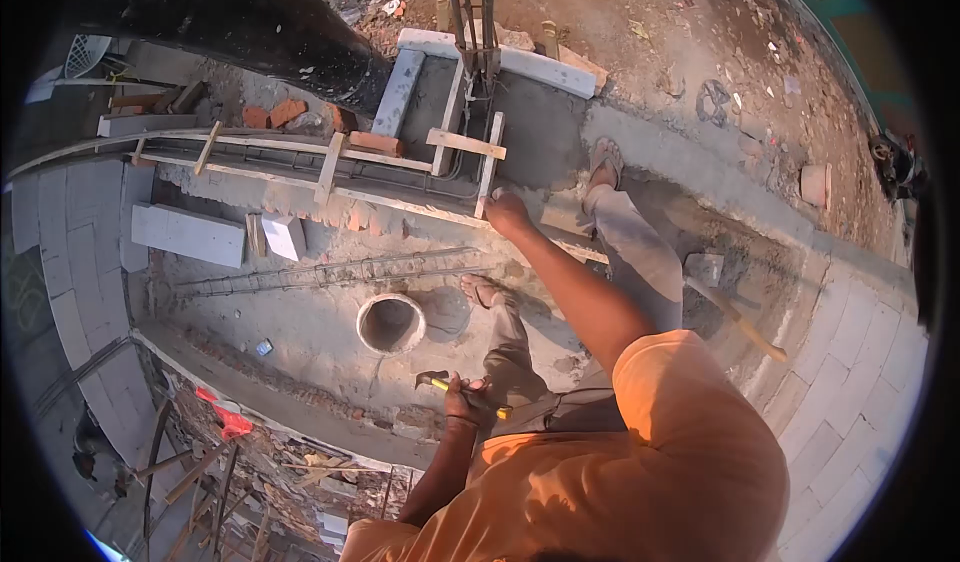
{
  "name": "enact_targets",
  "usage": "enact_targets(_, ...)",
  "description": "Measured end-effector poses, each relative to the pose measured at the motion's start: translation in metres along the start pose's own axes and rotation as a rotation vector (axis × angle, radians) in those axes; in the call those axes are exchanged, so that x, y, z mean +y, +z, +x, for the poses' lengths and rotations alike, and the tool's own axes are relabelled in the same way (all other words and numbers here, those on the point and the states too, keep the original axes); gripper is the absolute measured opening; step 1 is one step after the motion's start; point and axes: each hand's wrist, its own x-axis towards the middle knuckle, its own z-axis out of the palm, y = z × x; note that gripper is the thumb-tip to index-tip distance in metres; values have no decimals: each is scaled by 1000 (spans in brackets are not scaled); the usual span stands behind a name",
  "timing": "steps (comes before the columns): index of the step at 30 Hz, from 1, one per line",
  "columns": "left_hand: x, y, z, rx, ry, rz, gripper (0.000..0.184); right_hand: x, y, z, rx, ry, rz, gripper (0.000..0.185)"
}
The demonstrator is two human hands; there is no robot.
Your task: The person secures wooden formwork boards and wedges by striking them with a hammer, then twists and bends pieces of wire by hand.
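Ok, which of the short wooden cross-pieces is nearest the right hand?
The cross-piece beside the steel bars; it is just beyond the right hand, while the other cross-pieces lie farther left in view.

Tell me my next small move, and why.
Probably bring the hammer over to the wooden strip: your right hand is at the strip's near end, while your left hand holds the hammer well away from it.

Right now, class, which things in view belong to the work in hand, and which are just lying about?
In the work:
- hammer, held in the left hand
- short wooden board, the right hand at its near end

Apparently lying about:
- bucket
- long white block
- wooden-handled tool
- red scrap
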Motion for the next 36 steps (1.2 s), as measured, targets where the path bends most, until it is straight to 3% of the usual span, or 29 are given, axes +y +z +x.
enact_targets(2, -16, -27, 19, -12, -99, -109, 37, -9, 3, 37, 234, 202, 88, 54)
enact_targets(4, -20, -24, 3, -43, -170, -234, 36, 2, 18, 66, 217, 169, 63, 58)
enact_targets(7, -24, -2, -2, 190, 3, 46, 34, 13, 29, 86, 179, 85, 29, 58)
enact_targets(9, -25, 1, -1, 226, -20, 72, 33, 36, 53, 105, 209, 12, 16, 54)
enact_targets(12, -24, 7, 0, 239, -35, 118, 34, 48, 64, 125, -22, 27, 93, 45)
enact_targets(15, -23, 16, 0, 202, -31, 115, 34, 56, 77, 137, 19, 13, -24, 39)
enact_targets(18, -24, 31, -4, 208, -62, 73, 35, 42, 59, 116, 23, 42, 123, 39)
enact_targets(21, -25, 31, 1, 177, -93, 52, 36, 42, 62, 123, 14, 6, 39, 41)
enact_targets(24, -31, 36, 9, 166, -110, 32, 35, 59, 71, 136, 16, -155, -59, 46)
enact_targets(27, -33, 31, 15, 167, -126, 64, 33, 39, 33, 113, -121, -65, -32, 50)
enact_targets(31, -38, 63, 18, 245, -58, 275, 31, 59, 60, 128, 143, -167, -56, 59)
enact_targets(34, -43, 74, 14, 243, -17, 290, 31, 11, -17, 92, -234, 81, 187, 58)
enact_targets(36, -46, 80, 11, 233, -20, 235, 30, 24, 11, 108, -296, 150, 341, 53)
